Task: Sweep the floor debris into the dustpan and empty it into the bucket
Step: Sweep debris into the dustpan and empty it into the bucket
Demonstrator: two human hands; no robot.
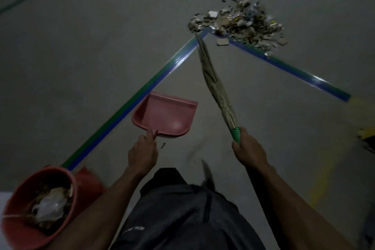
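- Underfoot, a dim grey floor (101,46) fills the view, crossed by blue-green tape lines (129,105) that meet in a corner near the debris.
- Red bucket (18,205) stands at lower left, already holding scraps and crumpled plastic.
- Debris (239,22) lies heaped on the tape corner, well apart from the bucket.
- Broom (215,85) slants toward the heap, its tip at the pile's edge; the right hand (250,151) grips its green handle.
- Pink dustpan (166,115), empty, is held by its handle in the left hand (143,153), between bucket and heap.
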